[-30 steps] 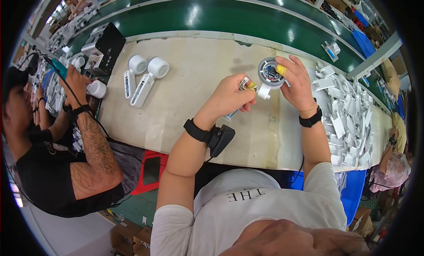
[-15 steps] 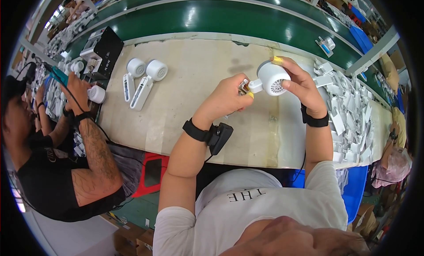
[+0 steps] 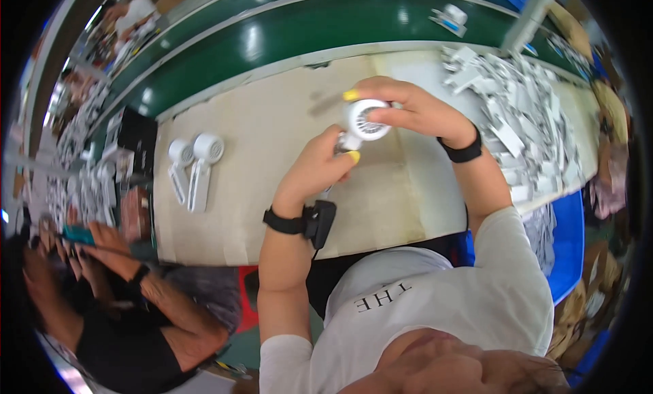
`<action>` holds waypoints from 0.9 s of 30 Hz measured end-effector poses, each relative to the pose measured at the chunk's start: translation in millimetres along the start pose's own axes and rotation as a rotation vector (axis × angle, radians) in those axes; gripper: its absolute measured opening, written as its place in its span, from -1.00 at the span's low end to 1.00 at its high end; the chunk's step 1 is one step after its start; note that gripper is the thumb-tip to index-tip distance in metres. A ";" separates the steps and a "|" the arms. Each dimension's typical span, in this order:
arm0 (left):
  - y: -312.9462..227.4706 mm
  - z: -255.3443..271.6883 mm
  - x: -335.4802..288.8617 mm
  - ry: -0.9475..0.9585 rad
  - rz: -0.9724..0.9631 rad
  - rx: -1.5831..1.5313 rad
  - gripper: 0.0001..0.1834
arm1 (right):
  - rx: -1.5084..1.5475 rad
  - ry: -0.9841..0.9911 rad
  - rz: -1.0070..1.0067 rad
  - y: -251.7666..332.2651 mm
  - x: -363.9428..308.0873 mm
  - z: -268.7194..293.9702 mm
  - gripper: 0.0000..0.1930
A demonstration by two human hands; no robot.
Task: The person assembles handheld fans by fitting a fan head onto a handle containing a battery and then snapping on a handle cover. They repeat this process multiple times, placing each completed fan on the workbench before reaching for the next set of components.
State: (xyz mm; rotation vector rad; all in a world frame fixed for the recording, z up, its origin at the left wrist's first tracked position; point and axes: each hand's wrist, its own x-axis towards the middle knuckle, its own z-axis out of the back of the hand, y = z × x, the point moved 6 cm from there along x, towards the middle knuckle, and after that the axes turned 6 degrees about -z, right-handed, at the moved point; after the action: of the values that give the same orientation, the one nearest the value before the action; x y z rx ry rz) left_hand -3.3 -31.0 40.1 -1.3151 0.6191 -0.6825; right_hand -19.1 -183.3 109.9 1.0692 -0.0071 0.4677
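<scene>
A white hair dryer [image 3: 368, 120] with a round, grilled head is held over the middle of the table. My left hand [image 3: 314, 166] is closed round its narrow neck and handle, most of which the fingers hide. On the round head my right hand [image 3: 408, 109] grips with the thumb across the grille and the fingers over the far side. Yellow covers show on a fingertip of the right hand and on the left thumb. Two similar white dryers, a nearer one [image 3: 203, 166] and another [image 3: 178, 164] beside it, lie on the table to the left.
White plastic handle shells [image 3: 507, 128] are heaped at the right of the table [image 3: 272, 122]. Beyond runs a green conveyor [image 3: 299, 33] carrying one white part. A black box [image 3: 136, 142] stands at the left, near a co-worker [image 3: 136, 326]. A blue bin [image 3: 568, 244] sits at lower right.
My view has swung, so the table things sit lower and differently angled. The dryer and both hands appear further left in view, and the dryer's grille now faces me more directly.
</scene>
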 end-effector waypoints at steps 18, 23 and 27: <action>-8.2 22.4 4.3 -0.308 -0.382 -0.607 -0.62 | -1.355 -0.172 -0.768 -54.3 -164.9 115.9 -0.42; -2.3 19.7 9.7 -0.298 -0.342 -0.601 -0.61 | -1.300 -0.359 -0.645 -61.7 -188.1 102.8 -0.53; -6.7 18.5 5.1 -0.346 -0.315 -0.508 -0.64 | -1.035 -0.428 -0.537 -52.0 -174.0 98.9 -0.53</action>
State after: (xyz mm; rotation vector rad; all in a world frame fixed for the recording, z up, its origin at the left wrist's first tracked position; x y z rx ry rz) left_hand 13.2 -23.6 49.4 -1.9825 0.3090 -0.5449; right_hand -135.3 -350.7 75.0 0.1025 -0.3022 -0.2681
